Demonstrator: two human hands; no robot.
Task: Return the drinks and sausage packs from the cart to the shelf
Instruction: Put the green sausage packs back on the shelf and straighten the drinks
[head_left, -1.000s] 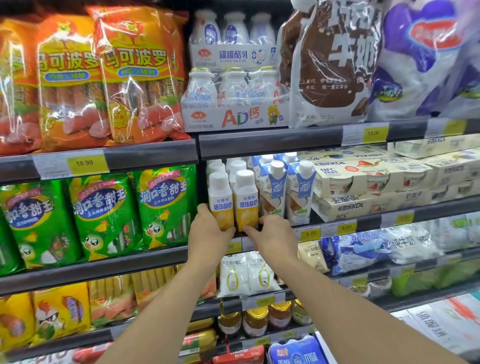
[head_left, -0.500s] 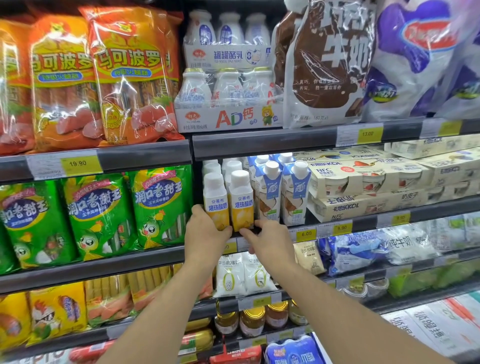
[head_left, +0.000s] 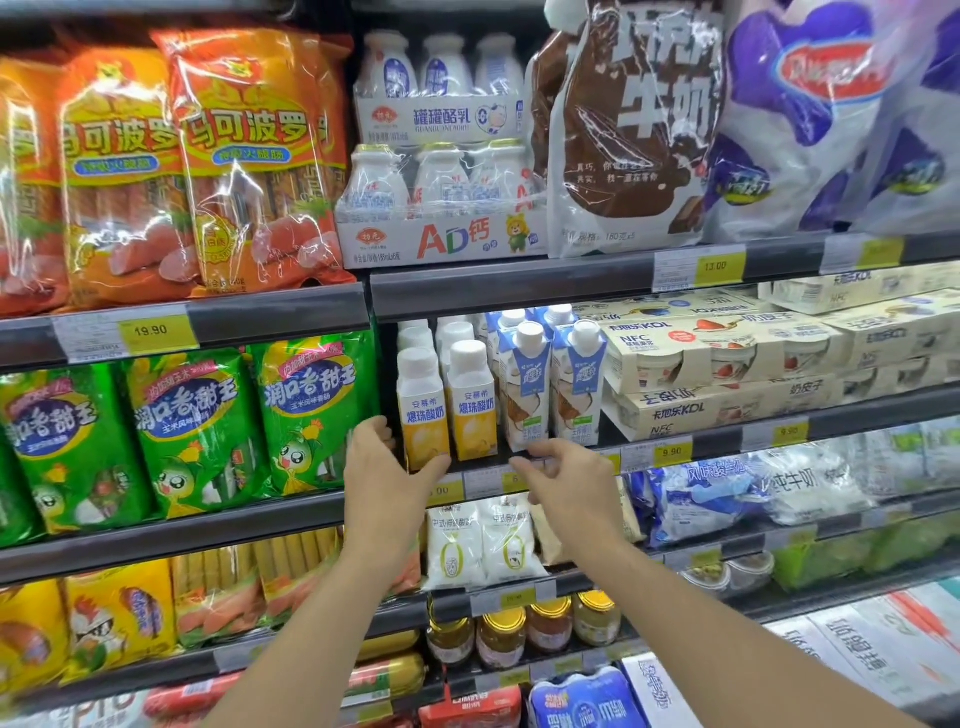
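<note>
Head cam, only view: right hand (head_left: 566, 486) has let go of the yellow yogurt bottles (head_left: 447, 410) and pulled back toward the near side, fingers loosely curled w/ nothing in them, hovering by the price strip (head_left: 670, 452). Half a sec ago it was touching the bottle bases. Left hand (head_left: 382, 465) stays put, thumb and fingers cupping the left bottle's bottom. Bottles stand upright at the shelf (head_left: 779, 423) front edge, just left of the blue cartons (head_left: 550, 384). Drinks look shelved imo; cart isn't in view.
</note>
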